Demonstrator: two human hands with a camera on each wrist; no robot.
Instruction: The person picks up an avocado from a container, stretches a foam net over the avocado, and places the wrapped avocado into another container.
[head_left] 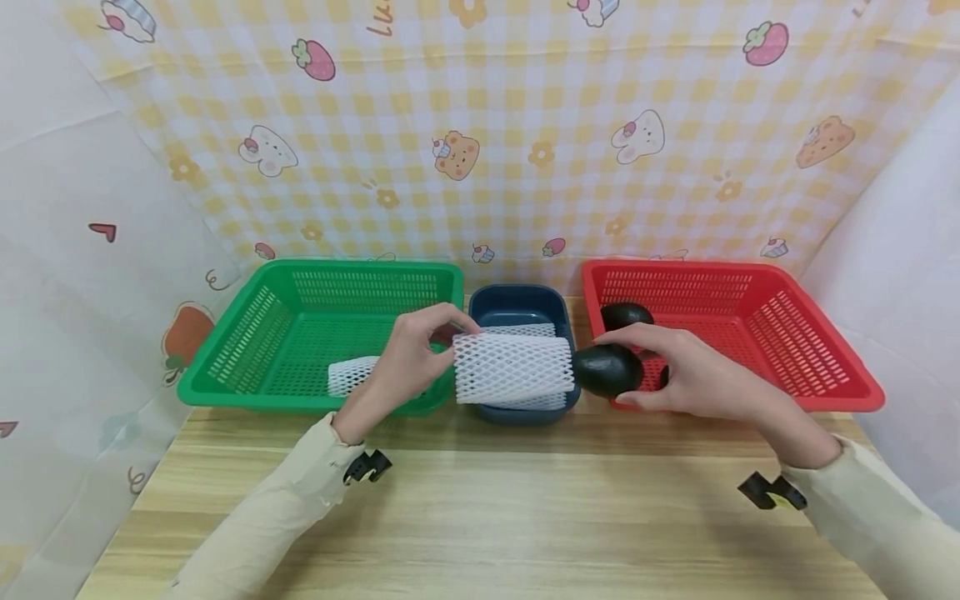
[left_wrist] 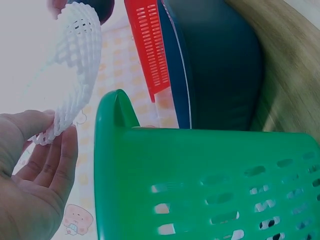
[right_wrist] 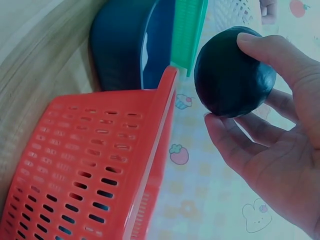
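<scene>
My left hand (head_left: 412, 354) pinches the left end of a white foam net sleeve (head_left: 513, 369), thumb on one side and fingers on the other in the left wrist view. My right hand (head_left: 693, 371) grips a dark avocado (head_left: 609, 371) by its right end. The avocado's narrow tip sits right at the sleeve's open right end, above the small navy bin (head_left: 517, 293). In the right wrist view, thumb and fingertips curl round the avocado (right_wrist: 232, 75).
More foam net sleeves (head_left: 540, 331) lie in the navy bin. A green basket (head_left: 300, 404) at left contains a white net-covered item (head_left: 348, 377). The red basket (head_left: 825, 400) at right holds another avocado (head_left: 626, 314) and a partly hidden dark one. All stand on a wooden table (head_left: 510, 517) before a checked cloth.
</scene>
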